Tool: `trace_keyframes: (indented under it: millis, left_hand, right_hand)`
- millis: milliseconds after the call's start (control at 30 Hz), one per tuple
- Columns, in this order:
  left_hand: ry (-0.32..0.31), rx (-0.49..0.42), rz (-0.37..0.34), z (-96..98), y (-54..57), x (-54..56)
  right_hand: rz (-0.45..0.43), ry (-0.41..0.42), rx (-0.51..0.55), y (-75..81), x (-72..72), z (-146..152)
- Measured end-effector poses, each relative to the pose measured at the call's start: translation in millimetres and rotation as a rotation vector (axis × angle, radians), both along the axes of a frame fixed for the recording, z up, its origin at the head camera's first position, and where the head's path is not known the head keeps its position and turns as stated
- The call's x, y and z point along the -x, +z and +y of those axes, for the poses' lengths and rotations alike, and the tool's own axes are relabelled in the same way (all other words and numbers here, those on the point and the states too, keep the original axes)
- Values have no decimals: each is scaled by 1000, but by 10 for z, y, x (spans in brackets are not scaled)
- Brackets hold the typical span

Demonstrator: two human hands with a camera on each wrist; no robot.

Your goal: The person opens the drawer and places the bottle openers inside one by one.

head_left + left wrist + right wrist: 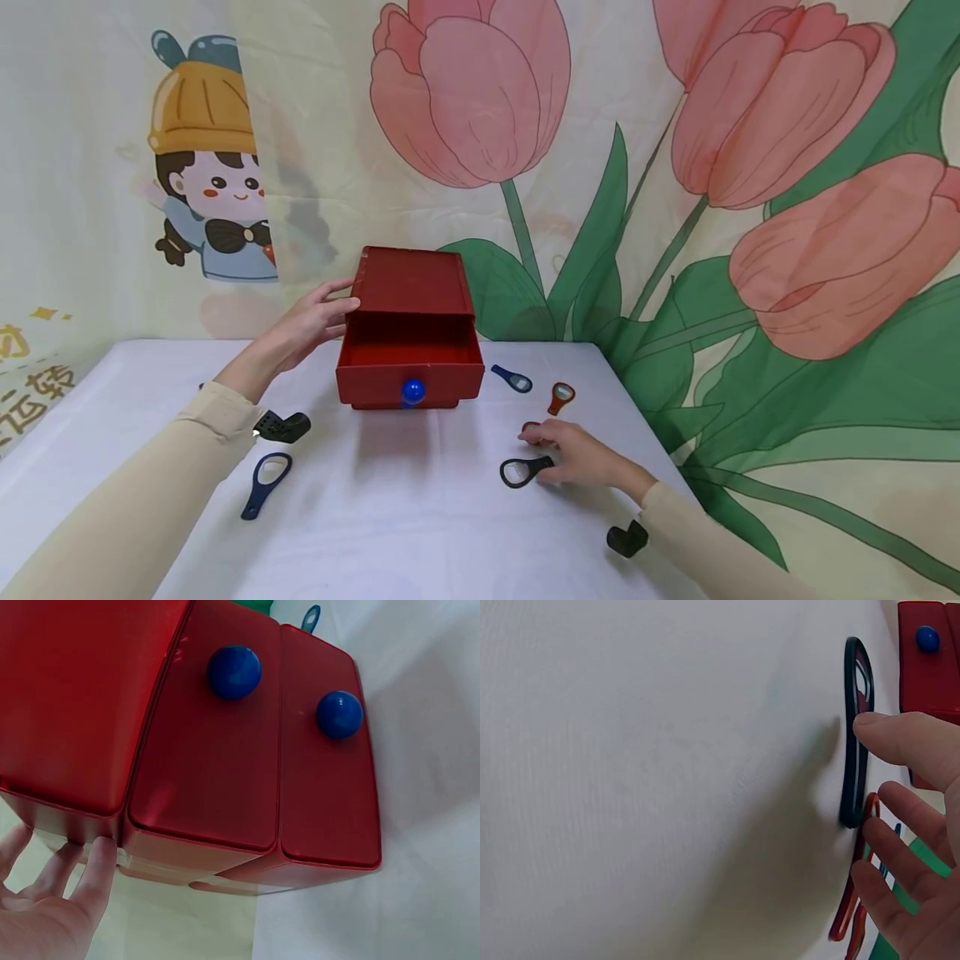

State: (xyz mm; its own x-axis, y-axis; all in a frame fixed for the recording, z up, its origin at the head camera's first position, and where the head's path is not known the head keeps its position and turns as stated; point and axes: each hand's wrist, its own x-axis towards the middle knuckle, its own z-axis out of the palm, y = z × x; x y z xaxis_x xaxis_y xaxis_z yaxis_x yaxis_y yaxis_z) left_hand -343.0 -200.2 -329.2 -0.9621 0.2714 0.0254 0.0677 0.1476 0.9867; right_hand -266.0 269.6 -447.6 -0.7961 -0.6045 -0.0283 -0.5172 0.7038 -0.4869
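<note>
A red drawer box (411, 282) stands near the back of the white table, with an open red compartment behind its front and a blue knob (413, 392). The left wrist view shows two blue-knobbed red fronts (206, 750). Against the box's left side rests my left hand (311, 321), its fingertips touching the wall. My right hand (581, 454) is over the handle end of a black ring-headed tool (517, 473), shaped like a bottle opener. Its thumb overlaps the tool's edge in the right wrist view; the fingers are spread beside an orange-red tool (844, 904), mostly hidden in the head view.
A similar dark blue tool (266, 485) lies at the left front. Right of the box are another blue one (512, 379) and an orange-red one (561, 397). A tulip-print cloth (480, 108) hangs directly behind the table (442, 542).
</note>
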Motion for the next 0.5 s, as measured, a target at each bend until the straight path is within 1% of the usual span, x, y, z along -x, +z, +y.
trace_keyframes:
  millis: [233, 500]
  left_hand:
    - [0, 15, 0, 12, 13, -1]
    - [2, 27, -2, 10, 9, -4]
  right_hand:
    - [-1, -17, -54, -52, 5, -53]
    - [-32, -33, -70, -100, 38, -61]
